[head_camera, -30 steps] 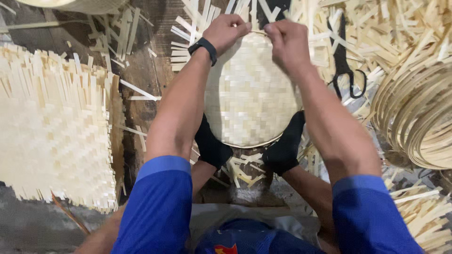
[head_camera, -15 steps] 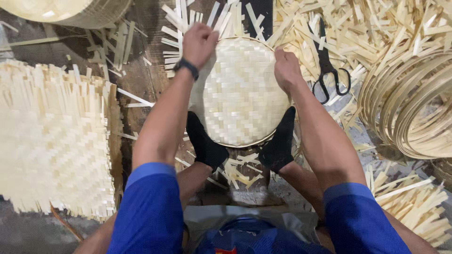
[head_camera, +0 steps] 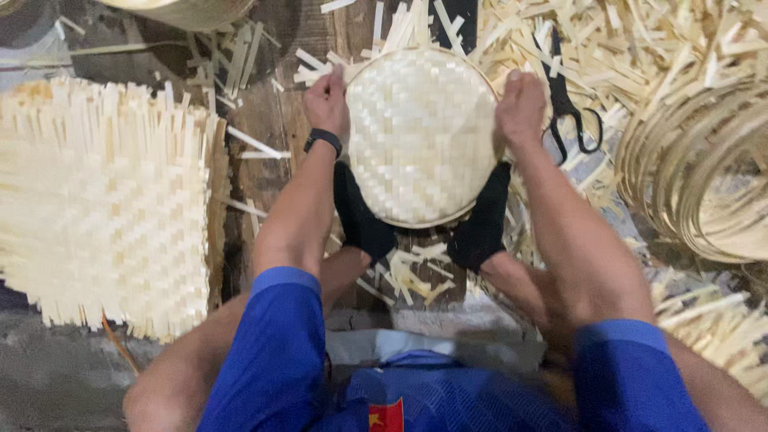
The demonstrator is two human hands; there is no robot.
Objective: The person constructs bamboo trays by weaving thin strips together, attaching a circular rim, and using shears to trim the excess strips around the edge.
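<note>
On round woven tray (head_camera: 422, 144) rim: both hands' grip, seemingly closed.

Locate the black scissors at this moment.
In the head view the black scissors lie on the bamboo strip scraps, just right of the right hand gripping the round woven tray.

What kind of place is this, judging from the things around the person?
Probably a bamboo-weaving workshop with floor-level work. Both hands, left hand and right hand, grip a round woven tray. Nearby lie a stack of woven mats, coiled hoops, scissors and strip offcuts.
</note>
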